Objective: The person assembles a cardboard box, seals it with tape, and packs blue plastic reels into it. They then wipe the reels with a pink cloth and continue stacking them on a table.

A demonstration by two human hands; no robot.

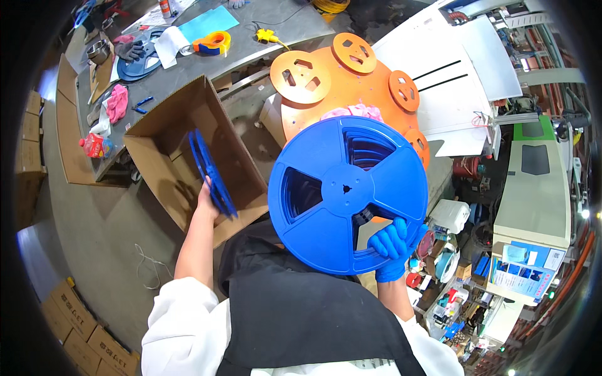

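the bare left hand (207,200) has its fingers closed on the lower edge of a narrow blue reel (217,185), seen nearly edge-on at nine o'clock, leaning in the mouth of the open carton (233,144); how deep it sits i cannot tell. the gloved right hand (390,247) is clenched through a window of a blue reel stack (332,182), around that stack's five o'clock, keeping its broad face up before the apron.

the step in hand looks like dealing with reels at the carton, one by one. the next move would seem to call for a steady right grip and a left hand that keeps its reel clear of the cardboard wall.

counted: one reel at left; at right several edges show through the windows, their number hidden; one open carton. at one o'clock, an orange table (370,88) bears four orange discs (307,61). at eleven, the bench (160,78) holds one tape dispenser (213,42).
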